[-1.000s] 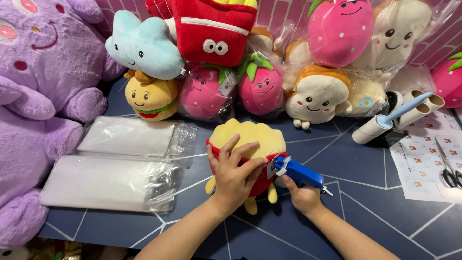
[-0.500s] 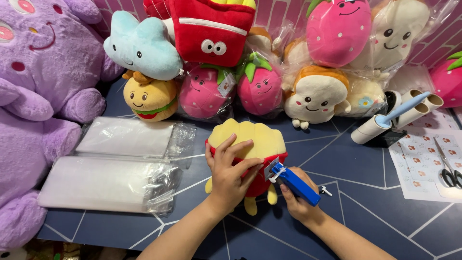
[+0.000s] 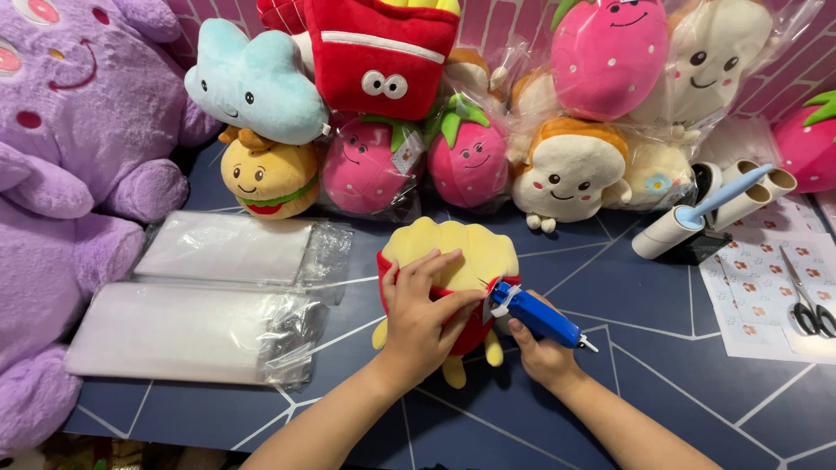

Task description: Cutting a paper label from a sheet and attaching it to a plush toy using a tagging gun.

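The yellow and red fries toy (image 3: 453, 261) under the left hand (image 3: 418, 313) is soft, matt plush cloth. The blue tagging gun (image 3: 533, 315) in the right hand (image 3: 540, 352) looks like smooth, slightly glossy plastic. On the left, the stacked bags (image 3: 200, 305) are clear, crinkled, shiny plastic film. The far toys are fuzzy plush, several wrapped in glossy film. The purple plush (image 3: 61, 157) is fleecy. The table (image 3: 662, 365) is smooth, matt dark blue. On the right, the sticker sheet (image 3: 753, 287) looks like paper, and the scissors (image 3: 805, 300) have shiny metal blades.

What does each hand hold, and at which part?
The right hand grips the blue tagging gun by its handle. The left hand presses on the fries plush, across its red side.
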